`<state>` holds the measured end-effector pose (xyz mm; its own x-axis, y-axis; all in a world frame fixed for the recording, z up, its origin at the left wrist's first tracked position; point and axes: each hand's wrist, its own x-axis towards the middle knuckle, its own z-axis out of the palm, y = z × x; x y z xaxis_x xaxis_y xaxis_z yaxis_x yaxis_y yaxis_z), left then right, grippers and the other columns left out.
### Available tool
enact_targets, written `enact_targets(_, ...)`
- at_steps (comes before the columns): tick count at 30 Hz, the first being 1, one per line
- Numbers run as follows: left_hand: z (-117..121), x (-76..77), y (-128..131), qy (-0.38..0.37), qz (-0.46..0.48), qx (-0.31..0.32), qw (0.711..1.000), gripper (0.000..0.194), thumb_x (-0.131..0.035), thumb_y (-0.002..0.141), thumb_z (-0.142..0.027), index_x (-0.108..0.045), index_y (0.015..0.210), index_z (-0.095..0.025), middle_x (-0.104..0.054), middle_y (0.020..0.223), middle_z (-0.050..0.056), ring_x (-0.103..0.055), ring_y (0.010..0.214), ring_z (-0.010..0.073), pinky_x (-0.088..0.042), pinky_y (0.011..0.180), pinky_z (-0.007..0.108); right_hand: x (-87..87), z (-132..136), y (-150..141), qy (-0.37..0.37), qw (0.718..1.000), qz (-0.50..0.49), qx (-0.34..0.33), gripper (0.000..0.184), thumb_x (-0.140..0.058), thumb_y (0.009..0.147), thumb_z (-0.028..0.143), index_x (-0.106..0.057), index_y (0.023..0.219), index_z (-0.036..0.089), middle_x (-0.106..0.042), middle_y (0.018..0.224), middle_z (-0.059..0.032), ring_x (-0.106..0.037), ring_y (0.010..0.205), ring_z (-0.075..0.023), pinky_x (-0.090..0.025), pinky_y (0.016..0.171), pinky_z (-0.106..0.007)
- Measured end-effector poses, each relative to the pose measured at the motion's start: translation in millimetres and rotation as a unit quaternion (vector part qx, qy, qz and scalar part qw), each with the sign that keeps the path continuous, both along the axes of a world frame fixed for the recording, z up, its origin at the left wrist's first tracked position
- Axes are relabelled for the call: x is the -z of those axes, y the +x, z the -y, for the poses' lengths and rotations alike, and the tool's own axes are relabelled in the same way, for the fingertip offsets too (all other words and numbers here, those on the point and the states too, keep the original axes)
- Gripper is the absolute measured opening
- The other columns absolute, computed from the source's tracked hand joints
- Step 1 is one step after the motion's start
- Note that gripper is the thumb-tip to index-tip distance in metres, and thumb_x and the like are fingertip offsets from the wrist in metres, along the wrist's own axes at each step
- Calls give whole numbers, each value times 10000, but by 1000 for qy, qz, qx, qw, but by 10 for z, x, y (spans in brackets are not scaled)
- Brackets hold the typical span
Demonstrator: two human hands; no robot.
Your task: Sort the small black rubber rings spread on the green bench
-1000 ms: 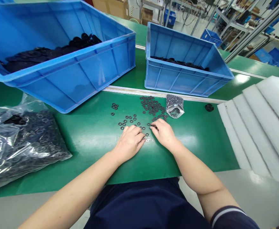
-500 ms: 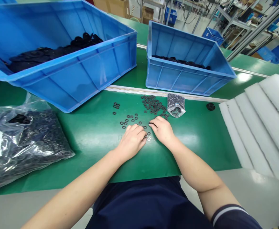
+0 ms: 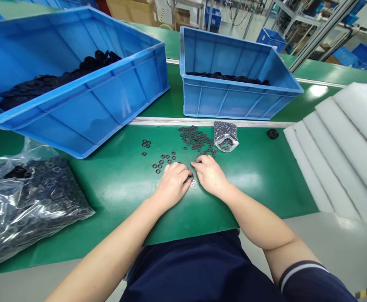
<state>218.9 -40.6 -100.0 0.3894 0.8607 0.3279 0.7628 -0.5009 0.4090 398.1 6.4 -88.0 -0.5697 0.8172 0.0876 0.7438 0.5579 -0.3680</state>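
Both hands rest on the green table (image 3: 120, 184), palms down, fingertips almost meeting. My left hand (image 3: 173, 183) has its fingers curled in a pinch at a few small silver rings (image 3: 192, 183). My right hand (image 3: 210, 174) also has bent fingers, its tips among several small black rubber rings (image 3: 196, 138) scattered in front. More black rings (image 3: 163, 160) lie just left of my left hand. What either pinch holds is too small to make out.
A small clear bag of black rings (image 3: 225, 136) lies behind the right hand. A large plastic bag of black parts (image 3: 29, 201) sits at the left. Two blue crates (image 3: 76, 84) (image 3: 233, 75) stand behind. White foam sheets (image 3: 340, 155) lie right. A black cap (image 3: 272, 134) is near them.
The view has shifted slightly. Both hands have drawn a little closer together over the silver rings, fingers working; arms otherwise stay put.
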Motion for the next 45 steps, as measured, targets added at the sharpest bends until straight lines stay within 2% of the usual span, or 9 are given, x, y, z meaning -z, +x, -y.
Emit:
enact_targets(4, 13, 19, -2, 22, -20, 11, 999, 196, -518, 1008, -255, -690, 967, -171, -674, 928, 81, -534, 913, 245, -390, 760, 392, 34, -11, 106, -14, 994, -108, 17, 312, -490, 981, 131, -703, 1206, 170, -673, 1104, -109, -611, 1054, -219, -490, 980, -345)
enact_targets(7, 47, 19, -26, 41, -12, 5, 999, 190, -532, 1005, -264, -697, 1000, -170, -678, 916, 80, -531, 901, 242, -396, 760, 387, -4, 24, 128, -36, 990, -137, 18, 220, -528, 981, 152, -722, 1085, 170, -697, 991, -80, -645, 945, -189, -501, 894, -303)
enact_targets(11, 133, 4, -100, 56, 25, 0, 998, 180, -558, 997, -292, -691, 988, -171, -671, 873, 66, -529, 853, 217, -401, 757, 373, -66, 58, 64, -80, 992, -94, 29, 51, -678, 927, 228, -702, 912, 185, -688, 847, -30, -628, 808, -170, -473, 773, -282)
enact_targets(17, 187, 9, -99, 44, -8, 53, 998, 220, -556, 1000, -321, -696, 916, -174, -650, 810, 62, -524, 792, 206, -380, 726, 373, -140, 33, -74, -111, 992, 4, 65, 141, -783, 855, 289, -674, 852, 199, -676, 844, -24, -608, 793, -182, -418, 714, -290)
enact_targets(27, 198, 50, -54, 9, 8, 27, 1000, 169, -577, 980, -317, -680, 976, -183, -672, 888, 72, -558, 864, 229, -387, 770, 385, -38, -80, 78, -68, 982, -46, 172, 114, -735, 893, 276, -686, 832, 194, -695, 819, -29, -621, 786, -186, -442, 734, -295)
enact_targets(32, 189, 39, 16, 18, -8, 28, 999, 184, -548, 996, -291, -678, 937, -176, -666, 858, 64, -555, 859, 227, -371, 739, 384, 17, -95, 35, -20, 993, -59, 103, 148, -631, 965, 242, -724, 1069, 194, -702, 983, -67, -637, 919, -195, -472, 846, -293)
enact_targets(37, 189, -7, -35, -2, 14, 31, 999, 155, -551, 976, -253, -677, 914, -186, -678, 860, 61, -568, 859, 223, -394, 749, 393, 44, -141, -56, -15, 997, 0, 72, 181, -583, 985, 245, -752, 1043, 219, -671, 1001, -80, -621, 960, -220, -475, 864, -313)
enact_targets(41, 133, -43, -234, 14, 75, -18, 997, 119, -578, 962, -256, -670, 914, -197, -702, 879, 55, -594, 863, 209, -411, 778, 390, -82, -78, 44, -5, 994, 11, 105, 181, -563, 989, 232, -730, 1042, 189, -658, 1029, -96, -618, 960, -225, -473, 850, -321)
enact_targets(45, 89, -26, -347, 24, 90, -52, 994, 83, -612, 945, -256, -668, 912, -205, -707, 870, 40, -602, 856, 201, -409, 785, 376, -266, 96, 174, -74, 997, 11, 13, 102, -680, 931, 297, -720, 949, 205, -652, 945, -52, -619, 864, -200, -470, 791, -308)
